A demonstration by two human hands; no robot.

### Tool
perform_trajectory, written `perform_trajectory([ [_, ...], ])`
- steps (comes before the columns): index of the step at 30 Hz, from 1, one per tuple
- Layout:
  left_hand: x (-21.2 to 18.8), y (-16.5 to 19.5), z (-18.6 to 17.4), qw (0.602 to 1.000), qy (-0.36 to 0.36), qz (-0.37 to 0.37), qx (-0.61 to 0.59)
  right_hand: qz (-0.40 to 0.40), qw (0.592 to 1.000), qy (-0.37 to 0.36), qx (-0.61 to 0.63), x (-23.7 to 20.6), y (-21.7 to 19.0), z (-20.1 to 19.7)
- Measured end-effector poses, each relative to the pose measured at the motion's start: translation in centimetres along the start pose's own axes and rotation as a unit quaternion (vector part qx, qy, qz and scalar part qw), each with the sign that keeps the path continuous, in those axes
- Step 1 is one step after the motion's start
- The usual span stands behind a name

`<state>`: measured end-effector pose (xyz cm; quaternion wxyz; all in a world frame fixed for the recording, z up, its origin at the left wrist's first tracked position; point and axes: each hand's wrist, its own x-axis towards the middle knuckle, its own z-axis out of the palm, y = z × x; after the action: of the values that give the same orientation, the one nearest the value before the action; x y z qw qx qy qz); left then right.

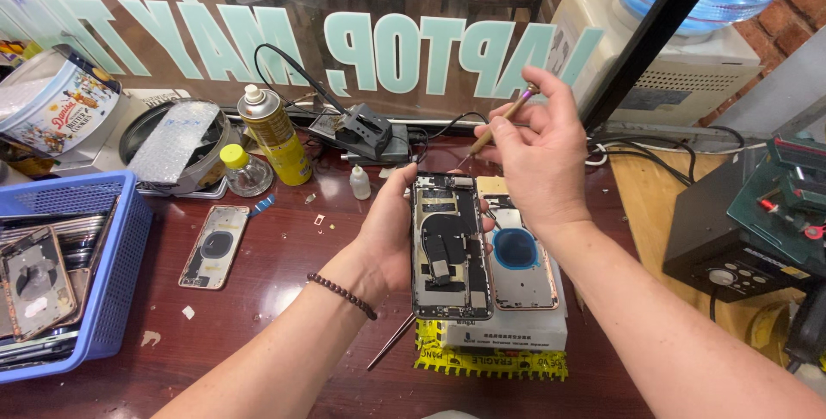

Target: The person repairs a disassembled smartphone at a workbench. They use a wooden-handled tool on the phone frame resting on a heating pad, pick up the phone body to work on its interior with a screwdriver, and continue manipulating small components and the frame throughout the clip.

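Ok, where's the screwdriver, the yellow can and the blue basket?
screwdriver (499, 124), head view, middle of its wooden handle.
yellow can (277, 137), head view, its side wall.
blue basket (123, 260), head view, its right mesh wall.

A blue basket sat at the counter's left edge, holding phone shells. Nearby lay a spare phone back, a yellow spray can, a small bottle (yellow cap) and a round tin. A water cooler stood behind.

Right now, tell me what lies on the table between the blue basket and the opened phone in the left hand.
In the head view, a bare phone housing lies flat between the blue basket and opened phone.
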<state>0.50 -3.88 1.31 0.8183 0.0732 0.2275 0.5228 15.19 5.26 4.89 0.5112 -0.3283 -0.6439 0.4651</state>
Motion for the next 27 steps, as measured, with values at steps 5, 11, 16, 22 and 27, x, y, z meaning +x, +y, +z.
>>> perform_trajectory([
  [5,-0.1,0.2,-0.4,0.999,0.046,-0.007,-0.016,0.061,0.993,0.103,-0.011,1.4,2.8,-4.2],
  [11,0.4,0.5,-0.7,0.998,0.053,-0.016,-0.017,0.255,0.956,0.117,0.083,1.1,8.8,-10.6],
  [16,0.7,0.3,-0.6,0.996,0.084,-0.017,-0.006,0.325,0.931,0.087,0.141,0.4,13.0,-13.1],
  [22,1.1,0.2,-0.5,0.996,0.088,-0.018,0.002,0.365,0.920,0.059,0.128,0.1,14.2,-13.8],
  [27,1.2,0.2,-0.5,0.997,0.077,-0.012,0.002,0.322,0.943,-0.028,-0.075,0.3,12.4,-14.0],
])
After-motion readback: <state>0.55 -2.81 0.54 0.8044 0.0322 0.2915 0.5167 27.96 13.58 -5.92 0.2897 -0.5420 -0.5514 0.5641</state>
